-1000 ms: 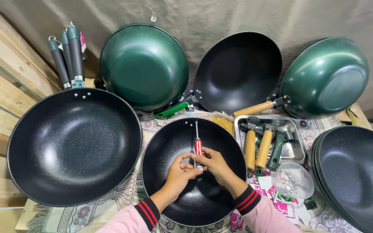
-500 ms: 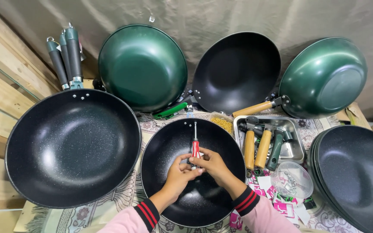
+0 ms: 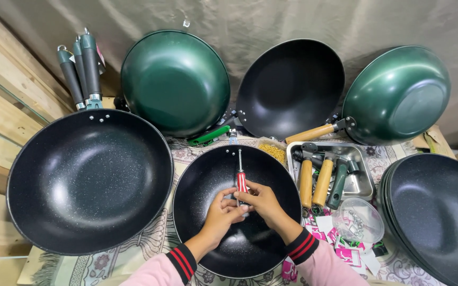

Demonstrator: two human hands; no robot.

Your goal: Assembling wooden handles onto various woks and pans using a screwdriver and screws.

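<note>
Both hands' fingers [image 3: 239, 197] closed around red screwdriver [image 3: 241, 181], over black pan [image 3: 208, 175]. Right of fingers: tray [image 3: 364, 182] of handles [image 3: 314, 182]. Left: bigger pan [image 3: 88, 180].

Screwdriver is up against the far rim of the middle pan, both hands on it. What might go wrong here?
The screwdriver tip could slip off the rim and scratch the black pan coating. Both hands, left hand and right hand, grip the tool and none steadies the pan, so it might shift on the patterned cloth.

Cookware assembly bench: woks [image 3: 175, 79], loose handles [image 3: 322, 182]
</note>
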